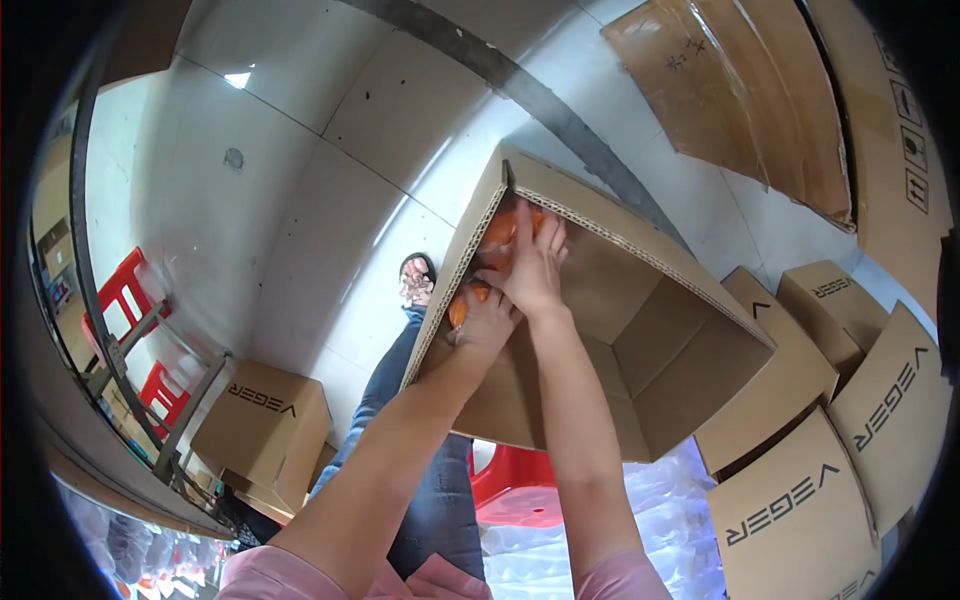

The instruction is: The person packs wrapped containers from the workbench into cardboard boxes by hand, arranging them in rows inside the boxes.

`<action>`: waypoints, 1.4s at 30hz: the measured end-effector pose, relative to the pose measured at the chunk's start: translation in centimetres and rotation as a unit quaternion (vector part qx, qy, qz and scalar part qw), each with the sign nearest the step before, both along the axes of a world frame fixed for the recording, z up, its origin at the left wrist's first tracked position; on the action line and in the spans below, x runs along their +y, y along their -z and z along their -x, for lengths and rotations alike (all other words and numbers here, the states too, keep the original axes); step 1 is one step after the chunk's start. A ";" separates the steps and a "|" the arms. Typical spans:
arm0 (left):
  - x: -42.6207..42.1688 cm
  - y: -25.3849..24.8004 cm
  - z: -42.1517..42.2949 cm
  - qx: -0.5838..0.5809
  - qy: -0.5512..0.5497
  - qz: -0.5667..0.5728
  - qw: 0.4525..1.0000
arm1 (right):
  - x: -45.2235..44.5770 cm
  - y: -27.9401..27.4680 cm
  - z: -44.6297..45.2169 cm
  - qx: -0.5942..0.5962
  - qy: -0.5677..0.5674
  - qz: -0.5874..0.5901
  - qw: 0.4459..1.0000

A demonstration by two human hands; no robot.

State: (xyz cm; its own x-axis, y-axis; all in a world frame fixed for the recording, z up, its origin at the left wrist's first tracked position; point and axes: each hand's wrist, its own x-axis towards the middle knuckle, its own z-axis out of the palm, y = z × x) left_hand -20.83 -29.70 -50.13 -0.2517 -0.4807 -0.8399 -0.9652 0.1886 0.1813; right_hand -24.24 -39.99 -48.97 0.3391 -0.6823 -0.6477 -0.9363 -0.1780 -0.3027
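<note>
Both hands reach into a large open cardboard box (680, 355) that lies tilted in front of me. My left hand (487, 322) is at the box's left side, its fingers curled against an orange item (467, 303) in clear wrapping. Further in, my right hand (538, 262) is on another orange item (500, 232), also wrapped, near the upper left corner. The lower right part of the box shows bare cardboard. How firmly the fingers grip is partly hidden.
Several printed cartons (790, 510) stand at the right, and one carton (265, 420) at the lower left. Flattened cardboard (740, 100) lies at the upper right. A red stool (520, 495) and clear plastic packages (600, 530) are below the box. Red chairs (125, 290) stand left.
</note>
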 end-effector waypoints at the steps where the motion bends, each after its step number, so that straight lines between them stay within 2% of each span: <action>1: 0.1 0.0 -0.1 -0.007 -0.028 0.037 0.999 | 0.1 0.3 1.2 -0.049 0.068 0.015 0.996; 4: 0.7 0.1 -0.5 -0.032 -0.116 0.145 0.982 | 0.7 1.5 4.0 -0.199 0.264 0.053 0.942; 5: 0.7 0.1 -0.4 -0.033 -0.115 0.147 0.982 | 0.8 1.5 3.8 -0.200 0.265 0.055 0.942; 7: 1.0 0.3 0.0 -0.046 -0.102 0.158 0.981 | 1.2 1.9 2.9 -0.142 0.113 0.057 0.982; 9: 1.4 0.5 0.2 -0.061 -0.087 0.166 0.980 | 1.7 2.3 2.3 -0.080 -0.040 0.055 0.994; 14: 2.0 0.9 -0.1 0.002 -0.131 0.208 0.969 | -1.2 1.4 1.9 -0.093 -0.049 0.094 0.990; 20: 1.5 0.7 -0.3 0.003 -0.146 0.205 0.968 | -2.5 1.1 2.4 -0.118 -0.025 0.082 0.989; 25: 1.1 0.0 -0.5 0.004 -0.166 0.097 0.981 | -1.2 2.5 2.1 -0.127 -0.004 0.123 0.984; 29: 1.8 0.1 -0.7 0.007 -0.120 0.166 0.979 | -1.4 1.8 2.5 -0.130 0.018 0.085 0.988; 30: 2.4 0.2 -0.4 0.029 -0.141 0.186 0.972 | -1.1 1.4 2.4 -0.089 0.036 0.096 0.991; 31: 2.6 -0.4 0.0 0.068 -0.159 0.305 0.937 | -0.7 1.0 2.8 -0.078 0.027 0.167 0.983; 32: 2.1 -3.4 -0.4 0.047 -0.149 0.307 0.939 | -0.7 -0.2 3.3 -0.104 0.047 0.202 0.973; 34: 1.5 -10.5 -2.0 0.214 -0.202 0.209 0.933 | -0.7 -4.9 3.5 -0.168 0.071 0.232 0.955; 35: 1.5 -12.9 -2.4 0.278 -0.262 0.186 0.905 | 0.5 -5.9 4.3 -0.197 0.103 0.264 0.939; 36: 1.0 -17.4 -4.2 0.318 -0.344 0.044 0.883 | 1.8 -7.5 4.7 -0.168 0.150 0.232 0.946; 37: 1.8 -20.1 -5.6 0.339 -0.394 0.034 0.854 | 2.9 -8.3 5.3 -0.165 0.210 0.217 0.939; 38: 2.8 -22.5 -6.7 0.368 -0.442 0.030 0.817 | 3.8 -8.9 5.8 -0.192 0.211 0.233 0.930; 40: 5.2 -28.5 -10.4 0.356 -0.450 0.119 0.810 | 4.4 -13.4 3.7 -0.271 0.261 0.184 0.908; 41: 6.3 -32.5 -12.8 0.335 -0.482 0.123 0.800 | 4.9 -16.5 1.4 -0.311 0.283 0.161 0.893; 42: 7.2 -36.6 -14.8 0.302 -0.496 0.178 0.795 | 4.8 -20.6 -1.5 -0.324 0.273 0.166 0.890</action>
